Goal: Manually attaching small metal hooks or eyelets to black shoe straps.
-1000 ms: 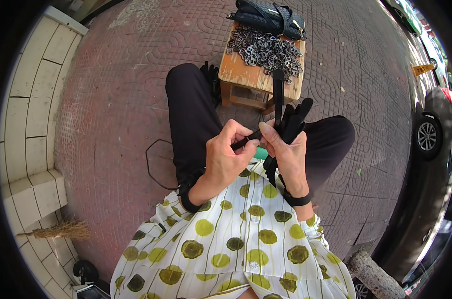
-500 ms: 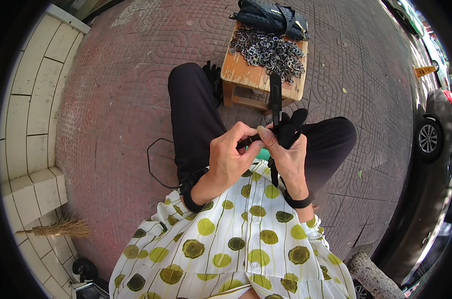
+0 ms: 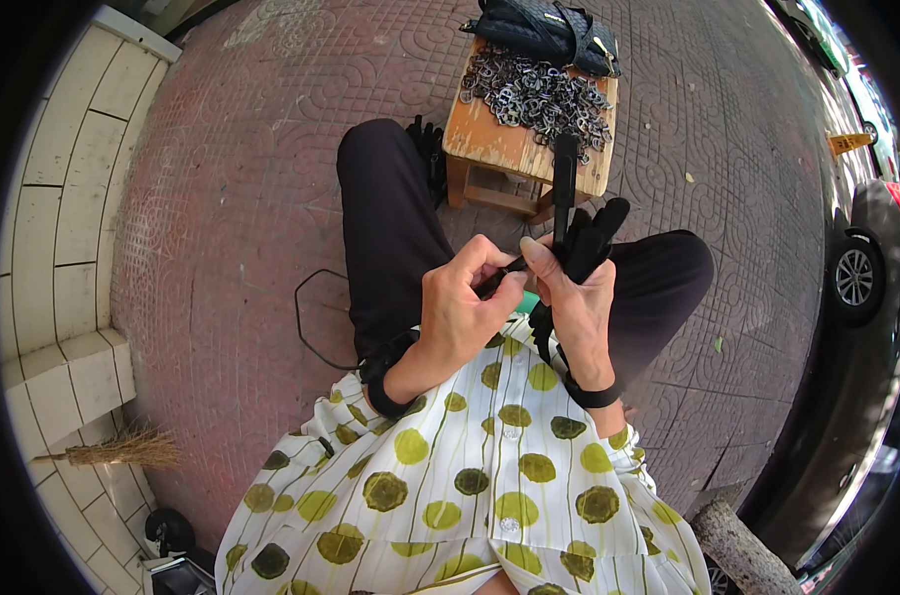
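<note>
My left hand (image 3: 462, 302) is closed, its thumb and forefinger pinching a narrow black strap (image 3: 512, 266) in front of my belly. Close beside it, my right hand (image 3: 581, 315) grips a bundle of black straps (image 3: 591, 238), with its thumb against the pinched strap. One long flat strap (image 3: 565, 178) of the bundle sticks out away from me, toward the stool. Loose ends hang below the right palm. Fingers partly hide where the pinched strap passes between my hands. Something green (image 3: 529, 301) shows just under them.
Ahead is a worn wooden stool (image 3: 489, 144) bearing a heap of small metal rings or buckles (image 3: 539, 97) and a black bag (image 3: 534, 30). More black straps (image 3: 428, 154) lie by my left knee. A broom (image 3: 122, 449) is at left; a parked car (image 3: 837, 397) stands right.
Both hands have shifted slightly; the strap bundle has tilted a little to the right. The pinched strap now slants upward between my fingers, and less of the green thing shows.
</note>
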Tool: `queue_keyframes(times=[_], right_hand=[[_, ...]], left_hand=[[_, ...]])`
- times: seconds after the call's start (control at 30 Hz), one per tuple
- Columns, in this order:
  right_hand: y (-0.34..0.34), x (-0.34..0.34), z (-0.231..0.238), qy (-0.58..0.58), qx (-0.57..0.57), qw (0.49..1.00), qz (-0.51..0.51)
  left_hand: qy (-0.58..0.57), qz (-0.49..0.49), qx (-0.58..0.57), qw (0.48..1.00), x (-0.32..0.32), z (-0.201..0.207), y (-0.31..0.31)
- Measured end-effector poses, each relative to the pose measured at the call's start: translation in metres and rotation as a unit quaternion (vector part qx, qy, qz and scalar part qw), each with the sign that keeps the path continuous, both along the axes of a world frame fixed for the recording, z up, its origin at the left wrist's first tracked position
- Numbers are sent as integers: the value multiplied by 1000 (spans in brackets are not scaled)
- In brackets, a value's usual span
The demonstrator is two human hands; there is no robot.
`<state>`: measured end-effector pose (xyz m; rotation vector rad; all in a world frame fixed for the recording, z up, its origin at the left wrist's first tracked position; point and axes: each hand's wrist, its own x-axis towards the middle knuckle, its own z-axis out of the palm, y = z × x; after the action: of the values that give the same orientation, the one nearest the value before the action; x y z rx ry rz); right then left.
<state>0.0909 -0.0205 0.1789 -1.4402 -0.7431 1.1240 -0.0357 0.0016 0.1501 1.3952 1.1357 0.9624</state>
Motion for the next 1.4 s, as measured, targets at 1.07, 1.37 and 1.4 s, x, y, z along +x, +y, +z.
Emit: queue_keyframes(times=[1.07, 1.37, 1.4], right_hand=[[2, -2, 4, 19, 36, 999, 0], [0, -1, -6, 102, 8, 995, 4], [0, -1, -8, 102, 6, 995, 4]], left_hand=[[-10, -18, 20, 1000, -4, 4, -2], [-12, -12, 17, 1000, -3, -7, -7], [-27, -11, 6, 1000, -3, -9, -7]])
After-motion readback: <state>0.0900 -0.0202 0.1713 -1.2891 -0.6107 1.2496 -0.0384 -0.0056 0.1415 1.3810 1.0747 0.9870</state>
